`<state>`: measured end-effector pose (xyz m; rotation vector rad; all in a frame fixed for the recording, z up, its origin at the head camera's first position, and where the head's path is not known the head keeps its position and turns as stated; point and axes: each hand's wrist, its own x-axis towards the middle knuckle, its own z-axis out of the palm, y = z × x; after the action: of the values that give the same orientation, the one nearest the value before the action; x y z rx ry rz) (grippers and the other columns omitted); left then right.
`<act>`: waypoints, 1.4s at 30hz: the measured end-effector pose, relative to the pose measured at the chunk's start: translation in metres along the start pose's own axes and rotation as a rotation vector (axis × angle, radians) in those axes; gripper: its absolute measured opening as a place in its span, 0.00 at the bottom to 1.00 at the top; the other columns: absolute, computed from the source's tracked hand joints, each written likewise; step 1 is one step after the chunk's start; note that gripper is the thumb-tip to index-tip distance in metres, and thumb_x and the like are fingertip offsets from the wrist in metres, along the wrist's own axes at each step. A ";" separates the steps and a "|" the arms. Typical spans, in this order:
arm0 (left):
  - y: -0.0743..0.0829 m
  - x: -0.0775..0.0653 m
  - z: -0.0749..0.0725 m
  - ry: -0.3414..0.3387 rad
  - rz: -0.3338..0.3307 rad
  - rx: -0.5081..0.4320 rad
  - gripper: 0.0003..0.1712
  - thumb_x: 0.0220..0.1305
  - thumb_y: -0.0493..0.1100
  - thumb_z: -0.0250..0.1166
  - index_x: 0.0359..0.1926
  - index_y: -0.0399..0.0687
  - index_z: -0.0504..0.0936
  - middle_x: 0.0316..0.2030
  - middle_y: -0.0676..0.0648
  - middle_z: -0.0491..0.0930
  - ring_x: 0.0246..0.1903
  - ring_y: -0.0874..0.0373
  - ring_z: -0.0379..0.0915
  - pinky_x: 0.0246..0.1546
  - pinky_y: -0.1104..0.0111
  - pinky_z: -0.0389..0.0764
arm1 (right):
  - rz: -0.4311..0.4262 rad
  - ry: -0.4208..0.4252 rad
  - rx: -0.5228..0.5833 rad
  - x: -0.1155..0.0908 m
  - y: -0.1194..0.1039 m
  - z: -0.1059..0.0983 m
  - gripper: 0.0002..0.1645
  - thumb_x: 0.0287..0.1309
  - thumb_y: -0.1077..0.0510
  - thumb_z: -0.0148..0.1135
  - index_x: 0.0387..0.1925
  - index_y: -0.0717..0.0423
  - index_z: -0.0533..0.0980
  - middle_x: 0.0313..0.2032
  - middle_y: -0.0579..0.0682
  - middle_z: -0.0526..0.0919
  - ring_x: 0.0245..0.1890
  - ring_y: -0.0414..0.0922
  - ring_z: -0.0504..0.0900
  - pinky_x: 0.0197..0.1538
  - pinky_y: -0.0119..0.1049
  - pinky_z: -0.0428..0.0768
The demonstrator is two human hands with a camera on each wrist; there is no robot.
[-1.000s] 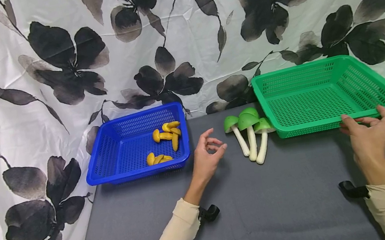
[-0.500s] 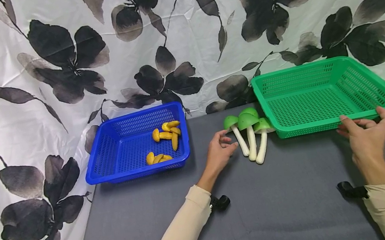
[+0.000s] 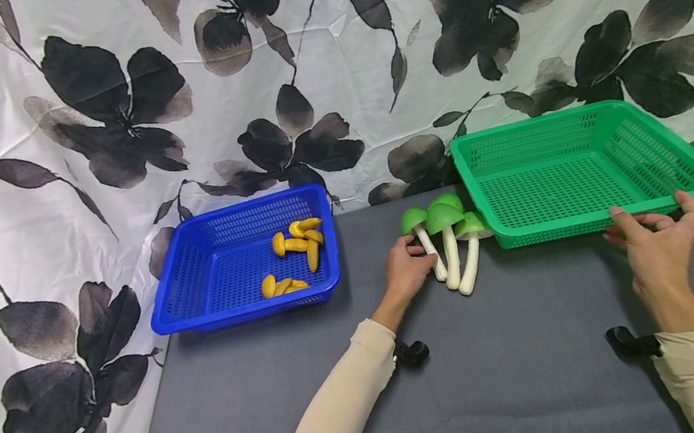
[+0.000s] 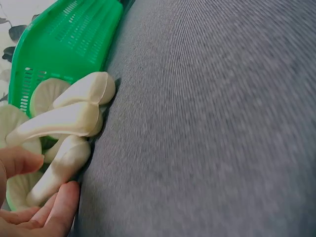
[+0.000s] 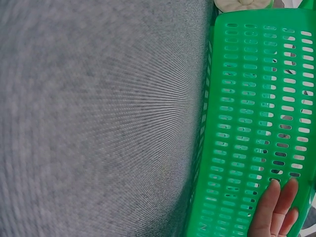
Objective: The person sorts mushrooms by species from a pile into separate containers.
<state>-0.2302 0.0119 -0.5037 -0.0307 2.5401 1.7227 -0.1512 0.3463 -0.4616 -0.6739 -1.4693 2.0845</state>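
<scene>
Toy mushrooms with green caps and white stems (image 3: 449, 250) lie bunched on the grey cloth. My left hand (image 3: 405, 268) is at the leftmost mushroom (image 4: 61, 170); in the left wrist view its fingers lie along one side of that stem, and the thumb looks apart from it on the other. My right hand (image 3: 665, 251) holds the front rim of the green basket (image 3: 590, 220), some fingers against the outer wall below the rim in the right wrist view. The green basket's floor shows bare.
To the left stands a blue basket (image 3: 199, 309) with several small yellow mushrooms (image 3: 295, 244) inside. A floral curtain (image 3: 324, 63) hangs right behind both baskets. Grey cloth (image 3: 514, 386) covers the table in front. Black wrist cameras (image 3: 413, 353) sit by both sleeves.
My left hand has moved right, from beside the blue basket to the leftmost green-capped mushroom. The right hand stays at the green basket's rim.
</scene>
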 end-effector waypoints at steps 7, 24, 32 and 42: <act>0.010 0.001 0.009 0.103 0.001 0.113 0.33 0.58 0.40 0.76 0.64 0.40 0.76 0.35 0.48 0.87 0.36 0.55 0.83 0.38 0.65 0.82 | 0.003 -0.002 0.017 0.001 0.000 0.001 0.58 0.51 0.59 0.78 0.72 0.33 0.49 0.40 0.48 0.77 0.25 0.39 0.86 0.31 0.29 0.85; 0.005 0.002 -0.010 0.040 -0.107 -0.292 0.32 0.59 0.27 0.70 0.65 0.42 0.76 0.36 0.44 0.80 0.28 0.54 0.81 0.29 0.63 0.86 | 0.010 -0.006 0.015 0.000 0.000 0.000 0.56 0.53 0.61 0.76 0.72 0.33 0.49 0.39 0.48 0.76 0.24 0.40 0.86 0.31 0.29 0.85; -0.002 0.004 -0.022 0.008 -0.127 -0.412 0.31 0.60 0.27 0.70 0.64 0.45 0.76 0.38 0.44 0.78 0.32 0.52 0.81 0.31 0.60 0.87 | 0.007 0.002 0.015 0.001 0.000 -0.002 0.57 0.53 0.62 0.76 0.72 0.34 0.50 0.39 0.48 0.77 0.22 0.41 0.85 0.30 0.29 0.85; -0.004 0.004 -0.037 -0.013 -0.116 -0.496 0.32 0.59 0.25 0.67 0.65 0.42 0.76 0.38 0.45 0.77 0.33 0.56 0.79 0.30 0.62 0.86 | 0.004 -0.006 0.012 0.001 0.000 -0.002 0.56 0.52 0.61 0.77 0.71 0.33 0.50 0.39 0.48 0.77 0.22 0.41 0.85 0.30 0.29 0.85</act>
<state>-0.2362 -0.0241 -0.4939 -0.1871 1.9919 2.2375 -0.1502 0.3484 -0.4622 -0.6678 -1.4589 2.0981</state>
